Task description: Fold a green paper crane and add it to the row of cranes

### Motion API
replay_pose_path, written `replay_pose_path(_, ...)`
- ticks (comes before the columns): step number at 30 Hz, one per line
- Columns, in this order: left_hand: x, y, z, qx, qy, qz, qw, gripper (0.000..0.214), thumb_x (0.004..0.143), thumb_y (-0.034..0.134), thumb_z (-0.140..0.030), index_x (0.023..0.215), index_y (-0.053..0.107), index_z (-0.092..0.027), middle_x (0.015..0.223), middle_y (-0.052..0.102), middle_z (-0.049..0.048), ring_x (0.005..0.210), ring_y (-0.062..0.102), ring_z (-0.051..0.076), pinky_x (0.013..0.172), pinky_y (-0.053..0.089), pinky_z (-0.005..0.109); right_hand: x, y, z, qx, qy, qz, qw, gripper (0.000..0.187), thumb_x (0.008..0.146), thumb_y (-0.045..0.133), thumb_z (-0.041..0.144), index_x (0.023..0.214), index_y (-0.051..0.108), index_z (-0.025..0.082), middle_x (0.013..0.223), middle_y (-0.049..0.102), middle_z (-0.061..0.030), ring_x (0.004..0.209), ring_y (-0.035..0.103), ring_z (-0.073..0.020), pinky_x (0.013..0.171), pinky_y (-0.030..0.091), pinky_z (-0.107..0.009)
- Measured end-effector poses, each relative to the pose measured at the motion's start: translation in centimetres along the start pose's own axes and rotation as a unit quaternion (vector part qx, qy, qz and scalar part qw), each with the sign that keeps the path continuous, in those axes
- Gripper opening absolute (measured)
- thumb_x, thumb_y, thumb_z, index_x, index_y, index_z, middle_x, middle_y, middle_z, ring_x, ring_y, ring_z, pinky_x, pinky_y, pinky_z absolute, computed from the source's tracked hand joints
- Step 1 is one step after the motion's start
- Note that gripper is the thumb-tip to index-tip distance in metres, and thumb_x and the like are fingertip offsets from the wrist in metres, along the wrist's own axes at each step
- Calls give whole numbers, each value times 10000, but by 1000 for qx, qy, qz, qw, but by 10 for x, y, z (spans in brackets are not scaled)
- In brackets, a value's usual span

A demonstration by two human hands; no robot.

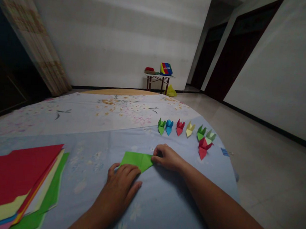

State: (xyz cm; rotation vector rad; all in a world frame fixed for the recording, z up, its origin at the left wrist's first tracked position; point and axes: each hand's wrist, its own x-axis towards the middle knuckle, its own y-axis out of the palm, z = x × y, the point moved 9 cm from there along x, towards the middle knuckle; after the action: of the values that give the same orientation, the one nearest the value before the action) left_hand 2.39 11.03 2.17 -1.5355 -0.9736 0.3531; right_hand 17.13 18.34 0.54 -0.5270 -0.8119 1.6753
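A folded green paper [136,160] lies on the blue cloth-covered table [162,206] in front of me. My left hand [122,184] rests flat on its near left corner, fingers stretched out and pressing it down. My right hand [167,156] is curled at the paper's right tip, fingers pinched on the edge. Beyond my right hand stands a row of several small folded paper figures [184,129] in green, blue, red and yellow, and a red figure [203,147] sits nearest my right wrist.
A stack of coloured paper sheets [17,181], red on top, lies at the near left. The table's right edge drops to a tiled floor [264,164]. A small table [159,80] with a colourful box stands against the far wall.
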Motion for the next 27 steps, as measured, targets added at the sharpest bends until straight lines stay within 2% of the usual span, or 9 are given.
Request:
replay_pose_path(3,-1,-5,2,6,-7,-36,999,278,834,520,-314,1098,528,-227,1058,635,48,1023,546,232,941,264,474,2,1,0,123,17,-4,992,101,735,572,246,791,550,165,633,504,39,572,435,-91,540,331,-207)
replay_pose_path(7,-1,-19,1,18,-29,-94,995,328,795,569,-334,1095,524,-209,1062,623,66,1018,542,252,917,290,464,0,5,15,234,5,-18,972,176,746,567,250,895,526,164,625,492,59,536,432,-73,516,334,-191)
replay_pose_path(14,2,-47,15,-89,-98,-148,980,154,821,531,-338,862,624,-223,822,665,27,806,594,216,785,398,384,-7,12,57,321,-95,18,942,339,835,504,417,1076,512,179,840,621,-26,766,573,-131,719,435,-271)
replay_pose_path(16,-1,-52,32,-177,-173,-181,952,190,810,537,-378,846,625,-214,783,664,22,749,602,200,726,435,343,-7,2,57,276,-112,-23,954,377,834,508,437,1122,512,193,979,619,-59,905,560,-157,812,424,-312)
replay_pose_path(18,-6,-49,50,-282,-261,-205,900,236,776,560,-423,828,617,-199,748,664,19,702,613,190,670,460,308,-6,-5,52,225,-109,-54,967,417,797,566,431,1147,521,210,1113,579,-77,1022,520,-182,870,407,-339)
replay_pose_path(21,-10,-35,61,-432,-339,-211,809,295,715,602,-455,816,584,-178,681,663,6,621,622,174,593,475,270,-3,1,44,229,-97,-20,968,425,759,613,424,1121,562,209,1124,583,-70,1023,531,-193,854,424,-336)
replay_pose_path(23,-10,-25,61,-489,-360,-197,769,309,705,608,-449,835,549,-175,636,652,-10,567,614,158,553,472,254,0,9,41,274,-92,14,957,377,746,625,426,1029,611,179,990,637,-55,905,577,-177,807,441,-320)
replay_pose_path(25,-10,-17,59,-509,-367,-178,758,315,716,596,-442,867,506,-181,598,636,-26,544,610,155,546,470,255,2,14,37,326,-79,32,942,345,731,636,436,927,639,152,855,658,-37,779,592,-152,756,450,-302)
replay_pose_path(27,-8,-13,58,-501,-356,-159,772,334,727,582,-446,901,462,-187,567,619,-38,546,613,165,556,468,268,5,17,30,362,-51,35,930,343,718,642,444,878,642,142,783,657,-24,696,584,-129,698,452,-278)
